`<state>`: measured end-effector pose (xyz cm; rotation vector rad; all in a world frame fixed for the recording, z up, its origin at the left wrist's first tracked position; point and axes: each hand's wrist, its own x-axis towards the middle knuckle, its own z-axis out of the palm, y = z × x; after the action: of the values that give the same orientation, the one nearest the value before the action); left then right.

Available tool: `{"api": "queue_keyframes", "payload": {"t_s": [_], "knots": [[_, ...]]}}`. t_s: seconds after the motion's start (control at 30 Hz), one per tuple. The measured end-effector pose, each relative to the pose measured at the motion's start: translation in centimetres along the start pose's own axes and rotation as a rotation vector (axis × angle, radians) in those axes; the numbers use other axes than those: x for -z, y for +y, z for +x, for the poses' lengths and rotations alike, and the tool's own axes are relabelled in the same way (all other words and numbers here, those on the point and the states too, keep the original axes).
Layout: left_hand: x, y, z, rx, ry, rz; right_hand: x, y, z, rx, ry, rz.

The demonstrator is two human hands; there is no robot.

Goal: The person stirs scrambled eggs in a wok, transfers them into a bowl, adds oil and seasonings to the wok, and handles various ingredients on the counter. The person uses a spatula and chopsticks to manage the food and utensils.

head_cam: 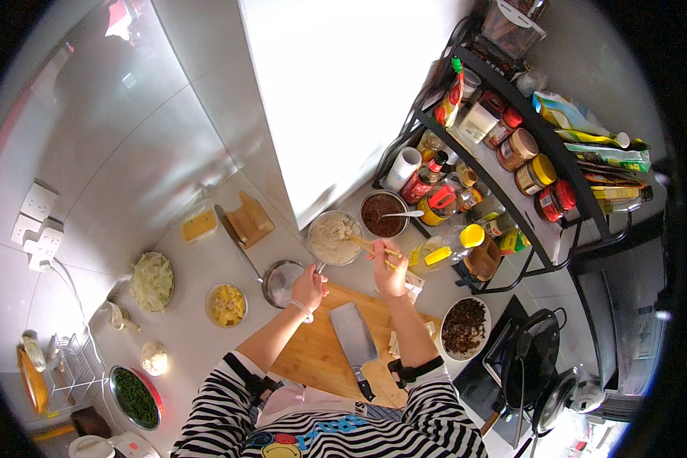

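My right hand [390, 269] grips a pair of wooden chopsticks [362, 243], their tips in a bowl of pale, crumbly flour mixture [334, 237]. My left hand [310, 288] is closed around the short handle of a metal pan or ladle [319, 267]; which vessel the handle belongs to is hard to tell. Beside that hand stands an empty-looking metal pot [280, 283]. A cleaver [354, 338] lies flat on the wooden cutting board [303, 355] between my forearms. Behind the flour, to the right, a bowl of dark reddish paste [385, 213] holds a white spoon [403, 214].
Left lie a long knife [237, 243], a bowl of yellow food [226, 306], shredded cabbage [152, 281] and chopped greens [135, 396]. Right stand a bowl of dark chopped food [465, 329], an oil bottle [446, 249], a black spice rack [492, 172] and a wok [531, 360].
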<state>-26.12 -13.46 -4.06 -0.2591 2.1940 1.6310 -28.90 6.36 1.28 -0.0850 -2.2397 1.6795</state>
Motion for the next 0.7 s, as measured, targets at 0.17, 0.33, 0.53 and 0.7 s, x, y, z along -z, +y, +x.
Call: {"api": "queue_keyframes", "payload": {"t_s": [0.17, 0.33, 0.53, 0.7], "knots": [[-0.3, -0.4, 0.1, 0.012, 0.012, -0.048, -0.4, 0.4, -1.0, -0.200, 0.089, 0.300], [-0.3, -1.1, 0.2, -0.032, -0.017, -0.013, -0.2, 0.0, -2.2, -0.232, 0.096, 0.401], [0.1, 0.1, -1.6, -0.035, -0.040, -0.111, -0.6, -1.8, -3.4, -0.038, 0.090, 0.297], [1.3, 0.4, -4.4, -0.004, -0.083, -0.181, 0.2, -3.2, -3.7, 0.077, 0.048, 0.207]]}}
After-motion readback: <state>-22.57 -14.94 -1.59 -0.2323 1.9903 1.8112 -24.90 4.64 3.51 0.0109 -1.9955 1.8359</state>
